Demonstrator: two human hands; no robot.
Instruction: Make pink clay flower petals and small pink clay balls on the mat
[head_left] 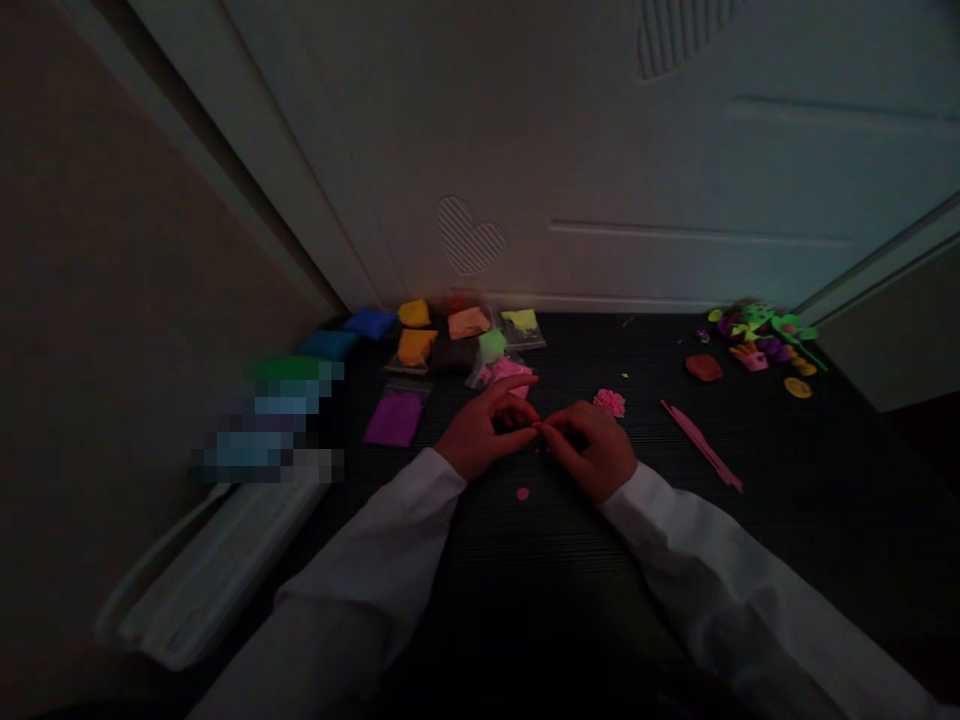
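Observation:
Over the middle of the dark table, my left hand (477, 432) and my right hand (598, 452) meet at the fingertips. Between them both pinch a small bit of pink clay (538, 426), mostly covered by the fingers. A flat pink clay disc (523, 494) lies on the table just below the hands, with tiny crumbs above it. Behind my right hand is a ruffled pink clay flower (610, 403). An opened bag of pink clay (511, 377) lies behind my left hand, partly hidden by it. Pink modelling tools (701, 445) lie to the right.
Several bags of coloured clay line the back left, among them a purple bag (394, 418) and a blue bag (370, 323). A long white case (225, 570) lies at the left edge. Finished clay flowers (793, 328) and a reddish-brown lump (704, 368) sit back right. A white panel (637, 265) stands behind.

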